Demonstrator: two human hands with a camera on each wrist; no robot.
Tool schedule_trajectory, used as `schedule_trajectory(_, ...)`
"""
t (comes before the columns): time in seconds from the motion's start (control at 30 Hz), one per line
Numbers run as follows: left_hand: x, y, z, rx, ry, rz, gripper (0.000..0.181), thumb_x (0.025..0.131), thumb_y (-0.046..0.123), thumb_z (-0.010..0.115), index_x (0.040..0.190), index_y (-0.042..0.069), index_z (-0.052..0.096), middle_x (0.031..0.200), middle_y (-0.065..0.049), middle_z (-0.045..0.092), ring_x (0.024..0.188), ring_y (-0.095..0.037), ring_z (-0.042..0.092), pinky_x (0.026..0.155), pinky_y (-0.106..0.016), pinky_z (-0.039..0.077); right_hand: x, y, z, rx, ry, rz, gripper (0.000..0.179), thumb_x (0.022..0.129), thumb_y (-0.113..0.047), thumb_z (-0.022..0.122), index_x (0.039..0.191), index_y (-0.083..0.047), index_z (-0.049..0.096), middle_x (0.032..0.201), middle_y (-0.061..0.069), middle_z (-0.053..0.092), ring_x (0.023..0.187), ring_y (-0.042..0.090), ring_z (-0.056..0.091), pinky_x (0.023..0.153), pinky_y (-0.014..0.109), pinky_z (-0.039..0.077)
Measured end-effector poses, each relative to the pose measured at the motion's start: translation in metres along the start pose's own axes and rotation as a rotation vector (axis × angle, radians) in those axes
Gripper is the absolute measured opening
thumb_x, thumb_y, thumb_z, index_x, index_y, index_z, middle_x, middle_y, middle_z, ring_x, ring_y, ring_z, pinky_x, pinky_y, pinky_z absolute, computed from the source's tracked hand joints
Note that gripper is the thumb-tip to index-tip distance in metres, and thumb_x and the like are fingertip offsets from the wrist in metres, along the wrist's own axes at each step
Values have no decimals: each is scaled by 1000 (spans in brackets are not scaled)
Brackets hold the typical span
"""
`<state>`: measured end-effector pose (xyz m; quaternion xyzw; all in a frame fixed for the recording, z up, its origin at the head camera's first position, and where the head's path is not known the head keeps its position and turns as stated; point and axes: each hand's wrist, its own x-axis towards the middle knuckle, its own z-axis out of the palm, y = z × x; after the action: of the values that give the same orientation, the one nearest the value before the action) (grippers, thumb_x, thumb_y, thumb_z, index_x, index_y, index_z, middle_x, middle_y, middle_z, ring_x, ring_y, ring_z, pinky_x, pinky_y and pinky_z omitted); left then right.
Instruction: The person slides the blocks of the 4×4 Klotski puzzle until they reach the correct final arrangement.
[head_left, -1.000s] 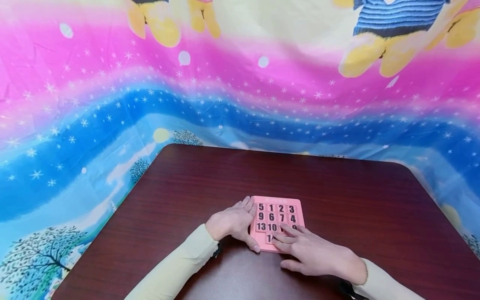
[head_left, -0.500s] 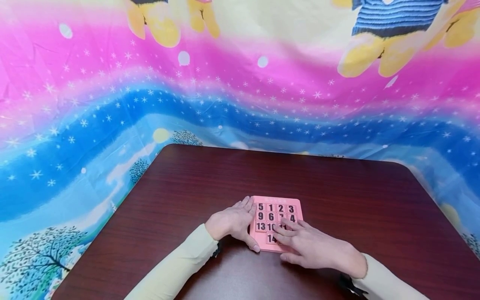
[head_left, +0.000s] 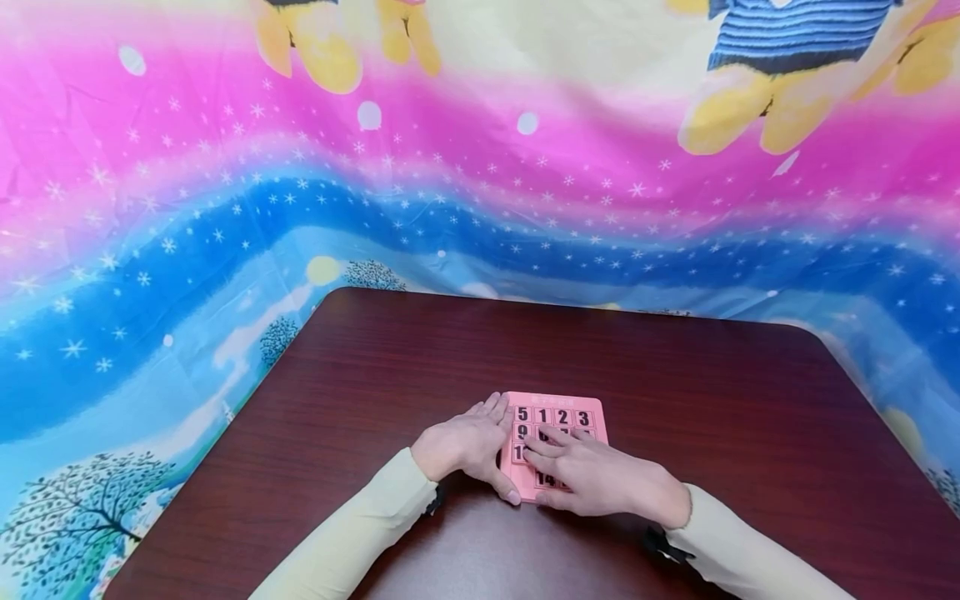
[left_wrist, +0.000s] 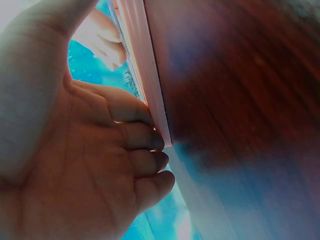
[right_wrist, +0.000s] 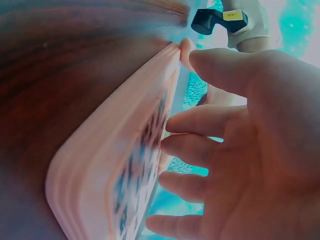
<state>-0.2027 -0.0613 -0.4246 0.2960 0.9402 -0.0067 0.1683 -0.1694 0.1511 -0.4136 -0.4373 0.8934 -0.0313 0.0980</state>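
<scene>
A pink sliding number puzzle lies flat on the table, its tiles printed with black numbers. The top row reads 5, 1, 2, 3, and a bare slot shows at the lower left of the grid. My left hand rests along the puzzle's left edge, its thumb by the near left corner. In the left wrist view the fingertips touch the puzzle's side. My right hand spreads over the middle and right tiles with fairly straight fingers, hiding many of them. Its fingertips are at the tile face in the right wrist view.
The dark brown wooden table extends around the puzzle on all sides. Behind it hangs a colourful printed cloth with snowflakes and trees. A black wrist device sits at the left sleeve.
My right hand has moved leftward and slightly away over the puzzle, now covering the middle tiles and uncovering part of the bottom row. The left hand and the puzzle's frame have stayed put.
</scene>
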Motion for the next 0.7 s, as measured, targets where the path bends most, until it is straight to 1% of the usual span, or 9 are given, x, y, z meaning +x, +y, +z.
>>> schedule_trajectory(0.23,0,1,-1,10,-5,-8,128,66,78,71,155,1,21,164,-17,14,154,-28,9,127,-35,16,1,-2,2,-24,-8,0,58,97,-46,55,144,-12,51,153,6,46,147,33,32,113,61,35)
schedule_trajectory(0.37,0,1,0,12,-4,-5,128,66,78,70,155,1,20,164,-17,13,154,-28,9,127,-34,15,-1,-5,3,-47,1,-9,58,96,-45,56,144,-12,51,151,6,48,146,32,34,112,61,36)
schedule_trajectory(0.53,0,0,1,7,-5,-8,128,66,78,70,155,1,21,164,-17,14,154,-28,9,127,-34,16,-4,-11,4,-63,-11,-5,59,94,-46,59,144,-14,52,150,4,50,146,30,36,111,60,38)
schedule_trajectory(0.7,-1,0,0,0,5,-3,128,66,77,71,155,0,20,164,-18,14,154,-28,10,126,-35,17,-9,-18,5,-98,-8,-17,60,94,-48,59,144,-15,51,150,4,49,145,31,37,109,61,40)
